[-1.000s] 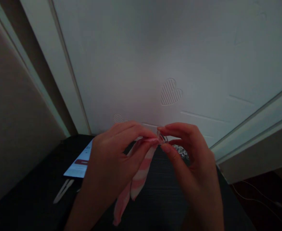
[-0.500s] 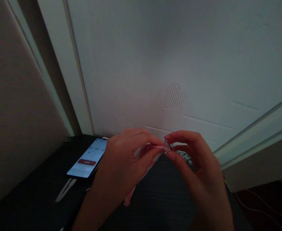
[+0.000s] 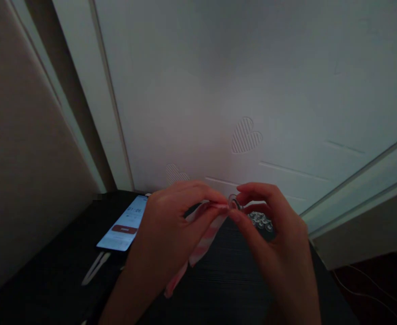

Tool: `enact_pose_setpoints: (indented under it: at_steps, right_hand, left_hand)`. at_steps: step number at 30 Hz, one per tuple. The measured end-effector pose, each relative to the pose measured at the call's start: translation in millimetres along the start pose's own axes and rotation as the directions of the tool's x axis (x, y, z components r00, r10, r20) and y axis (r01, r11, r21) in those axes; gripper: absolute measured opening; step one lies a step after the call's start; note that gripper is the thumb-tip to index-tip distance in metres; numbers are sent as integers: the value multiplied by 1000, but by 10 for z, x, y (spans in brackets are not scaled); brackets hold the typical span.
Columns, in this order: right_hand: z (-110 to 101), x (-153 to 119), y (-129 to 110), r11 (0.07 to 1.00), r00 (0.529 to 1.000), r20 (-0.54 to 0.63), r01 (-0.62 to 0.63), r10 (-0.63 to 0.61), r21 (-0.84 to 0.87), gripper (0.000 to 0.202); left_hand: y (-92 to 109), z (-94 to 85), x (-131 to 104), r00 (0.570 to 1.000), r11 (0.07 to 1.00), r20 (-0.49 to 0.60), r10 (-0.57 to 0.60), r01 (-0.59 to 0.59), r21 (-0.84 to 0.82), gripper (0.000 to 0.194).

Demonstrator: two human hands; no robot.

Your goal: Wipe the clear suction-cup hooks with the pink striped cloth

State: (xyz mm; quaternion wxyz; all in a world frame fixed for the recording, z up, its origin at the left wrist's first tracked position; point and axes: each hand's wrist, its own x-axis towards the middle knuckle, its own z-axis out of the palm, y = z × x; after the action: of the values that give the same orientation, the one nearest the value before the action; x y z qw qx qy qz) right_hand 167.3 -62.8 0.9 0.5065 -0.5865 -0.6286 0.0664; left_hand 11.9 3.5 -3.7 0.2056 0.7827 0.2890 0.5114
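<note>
My left hand pinches one end of a pink-and-white striped cloth strip between thumb and fingertips. The rest of the strip hangs below the palm toward the dark tabletop. Between the thumb and fingers of my right hand is a small clear round piece, which looks like a suction cup. It meets the pinched cloth end at my left fingertips; whether the two are joined I cannot tell. Behind my right fingers lie several similar clear pieces in a small pile.
A lit phone showing a timer rests at the left of the dark table. Near it is a thin white forked item. A pale panel with carved hearts rises behind. A cable runs low at right.
The clear piece has turned in my right fingers and now shows its round rim. My left hand has shifted slightly, and more of the striped cloth shows below it.
</note>
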Motion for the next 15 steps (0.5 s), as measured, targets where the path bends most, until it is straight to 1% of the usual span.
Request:
enact_pose_setpoints:
  at_steps: [3,7,10,12,15]
  right_hand:
    - [-11,-28,22,999,999,25,47,-48,20,26]
    - [-32,-69,32,987,988,40,145,-149,74,31]
    - [-33,-68,23,980,980,44,191,-193,59,35]
    - [-24,-56,12,982,982,36,184,-185,35,36]
    - [0,-37,-4,993,993,4,121,-121,9,36]
  left_hand:
    - [6,-5,12,1000,1000,7,-25,25,-3,14]
    - [21,-3,5,998,998,-33,-59,59,-12,17]
    - [13,0,-3,997,998,-42,-69,69,-15,19]
    - [9,5,1,997,999,-59,-42,43,2,20]
    - [22,13,12,999,1000,-40,-12,12,4,17]
